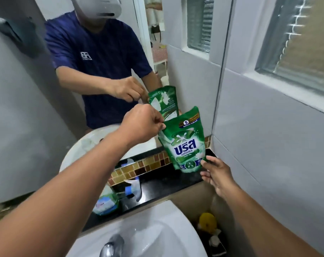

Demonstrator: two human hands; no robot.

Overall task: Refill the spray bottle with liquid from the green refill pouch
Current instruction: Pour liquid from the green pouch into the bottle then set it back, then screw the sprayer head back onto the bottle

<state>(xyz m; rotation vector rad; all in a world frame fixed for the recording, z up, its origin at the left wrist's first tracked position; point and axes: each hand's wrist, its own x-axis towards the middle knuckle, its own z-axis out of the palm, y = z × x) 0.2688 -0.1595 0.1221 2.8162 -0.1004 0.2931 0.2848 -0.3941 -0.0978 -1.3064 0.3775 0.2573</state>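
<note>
The green refill pouch (184,143) with white and blue lettering is held upright above the black ledge (168,180), in front of the mirror. My left hand (142,125) pinches its upper left corner. My right hand (217,175) grips its lower right corner from below. The spray bottle (106,201), translucent with a blue-and-white trigger head (133,189), stands on the ledge under my left forearm, partly hidden by it.
A white sink (153,232) with a chrome tap (111,245) lies below the ledge. The mirror (101,71) reflects a person and the pouch. A yellow object (207,222) sits low to the right of the sink. A tiled wall (259,127) with a window is on the right.
</note>
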